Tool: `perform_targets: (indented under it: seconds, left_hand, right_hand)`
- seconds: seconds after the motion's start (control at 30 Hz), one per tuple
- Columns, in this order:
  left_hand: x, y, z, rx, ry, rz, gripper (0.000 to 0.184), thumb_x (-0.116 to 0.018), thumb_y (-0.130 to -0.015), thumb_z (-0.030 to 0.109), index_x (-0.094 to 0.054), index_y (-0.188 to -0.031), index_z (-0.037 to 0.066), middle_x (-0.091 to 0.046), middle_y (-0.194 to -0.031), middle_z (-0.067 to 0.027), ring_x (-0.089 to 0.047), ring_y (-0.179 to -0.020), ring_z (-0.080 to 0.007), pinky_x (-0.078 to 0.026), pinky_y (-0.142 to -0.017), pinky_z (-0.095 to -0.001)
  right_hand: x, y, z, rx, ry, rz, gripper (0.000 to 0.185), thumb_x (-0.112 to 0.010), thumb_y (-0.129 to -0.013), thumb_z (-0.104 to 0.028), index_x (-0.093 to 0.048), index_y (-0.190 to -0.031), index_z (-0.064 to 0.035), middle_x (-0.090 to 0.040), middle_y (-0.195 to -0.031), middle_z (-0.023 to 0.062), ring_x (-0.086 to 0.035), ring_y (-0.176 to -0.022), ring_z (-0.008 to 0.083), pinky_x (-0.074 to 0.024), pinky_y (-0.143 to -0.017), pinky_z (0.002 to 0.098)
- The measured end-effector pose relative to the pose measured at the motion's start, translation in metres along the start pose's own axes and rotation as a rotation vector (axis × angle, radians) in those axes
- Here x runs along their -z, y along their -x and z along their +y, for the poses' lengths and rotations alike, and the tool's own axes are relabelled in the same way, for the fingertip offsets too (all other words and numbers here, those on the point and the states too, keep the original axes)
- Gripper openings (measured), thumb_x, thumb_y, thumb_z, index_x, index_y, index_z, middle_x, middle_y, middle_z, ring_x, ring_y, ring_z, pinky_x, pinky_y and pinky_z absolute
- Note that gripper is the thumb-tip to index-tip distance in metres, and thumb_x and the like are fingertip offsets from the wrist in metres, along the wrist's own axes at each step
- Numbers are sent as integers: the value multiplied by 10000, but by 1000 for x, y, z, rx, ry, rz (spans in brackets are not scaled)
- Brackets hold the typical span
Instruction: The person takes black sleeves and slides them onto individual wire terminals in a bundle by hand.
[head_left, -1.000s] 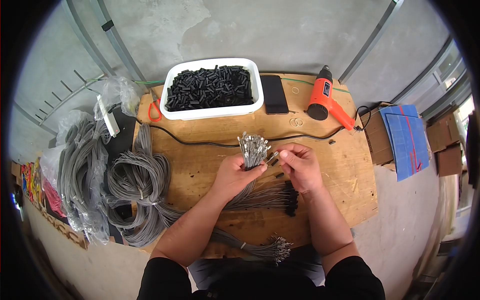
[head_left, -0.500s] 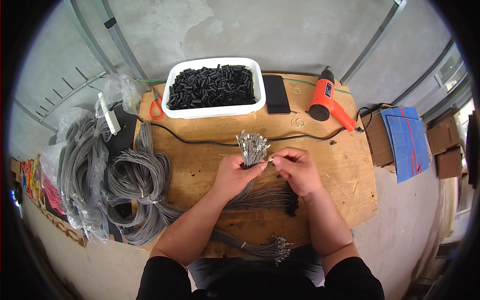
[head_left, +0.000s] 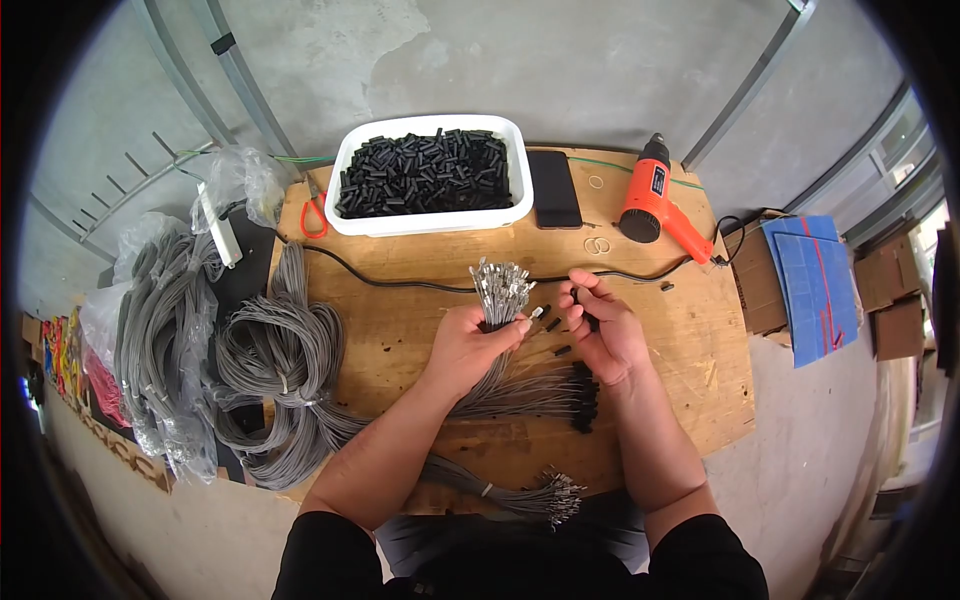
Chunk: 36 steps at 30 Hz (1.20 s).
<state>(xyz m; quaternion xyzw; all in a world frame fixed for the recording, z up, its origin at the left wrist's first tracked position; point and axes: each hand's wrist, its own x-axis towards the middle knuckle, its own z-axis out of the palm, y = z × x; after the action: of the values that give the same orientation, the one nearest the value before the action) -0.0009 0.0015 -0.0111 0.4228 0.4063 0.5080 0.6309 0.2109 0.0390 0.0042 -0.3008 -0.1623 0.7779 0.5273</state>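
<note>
My left hand (head_left: 472, 345) is closed around an upright bundle of thin grey wires with silvery metal terminals (head_left: 502, 285) fanning out at the top. One terminal (head_left: 537, 313) sticks out to the right beside my left thumb. Just right of the bundle, my right hand (head_left: 608, 330) is raised, palm partly turned up and fingers curled. A short black tube (head_left: 575, 296) shows at its fingertips, and something dark lies in the palm. Below the hands, grey wires (head_left: 520, 395) lie on the table, their right ends covered by black tubes (head_left: 583, 398).
A white tub (head_left: 430, 226) of short black tubes stands at the back, beside a black phone (head_left: 556, 190). An orange heat gun (head_left: 648, 195) lies right; red-handled scissors (head_left: 313, 215) lie left. Coiled grey wires (head_left: 280, 350) fill the left side. Another terminal bundle (head_left: 555, 497) lies near my lap.
My right hand has moved up and right, away from the terminal by my left thumb, and its fingers have turned upward. Loose black tubes on the table now show between the hands.
</note>
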Motion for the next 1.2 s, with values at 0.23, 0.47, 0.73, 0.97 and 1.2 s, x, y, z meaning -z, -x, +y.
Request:
perform_targets:
  seconds: [0.23, 0.47, 0.73, 0.97, 1.2]
  left_hand:
    - [-1, -1, 3, 31, -21, 33, 152, -720, -900, 99, -687, -975, -29, -665, -793, -18, -589, -704, -70, -470, -640, -221]
    - [-1, -1, 5, 49, -25, 23, 127, -719, -881, 41, -677, -973, -36, -665, -826, -50, -607, -724, -108, -494, -671, -248]
    - [1, -1, 5, 42, -72, 7, 126, -717, -882, 44, -676, -972, -35, -663, -826, -47, -604, -720, -108, -490, -668, -246]
    - [-2, 1, 8, 40, -7, 21, 142, -717, -896, 99, -686, -948, -29, -658, -788, -18, -579, -702, -71, -463, -644, -223]
    - [1, -1, 3, 13, -17, -6, 141, -716, -896, 101, -688, -949, -27, -656, -783, -17, -580, -702, -71, -461, -643, -223]
  right_hand:
    - [5, -2, 1, -25, -40, -4, 128, -519, -965, 46, -595, -1061, 6, -642, -1027, 144, -639, -869, 189, -557, -740, 220]
    - [-1, 1, 1, -65, -8, 13, 127, -532, -962, 36, -590, -1072, 6, -645, -1062, 158, -648, -872, 181, -569, -734, 214]
    - [-8, 4, -2, -71, 32, 65, 160, -548, -988, -37, -564, -1146, -25, -673, -980, 115, -604, -708, 128, -485, -556, 187]
    - [7, 1, 6, -40, 122, -81, 110, -591, -980, -100, -602, -1070, -37, -670, -848, 84, -432, -547, 78, -297, -460, 193]
    - [-9, 8, 5, 8, 275, -93, 93, -645, -920, -24, -665, -1011, -14, -679, -881, 76, -451, -570, 63, -301, -471, 183]
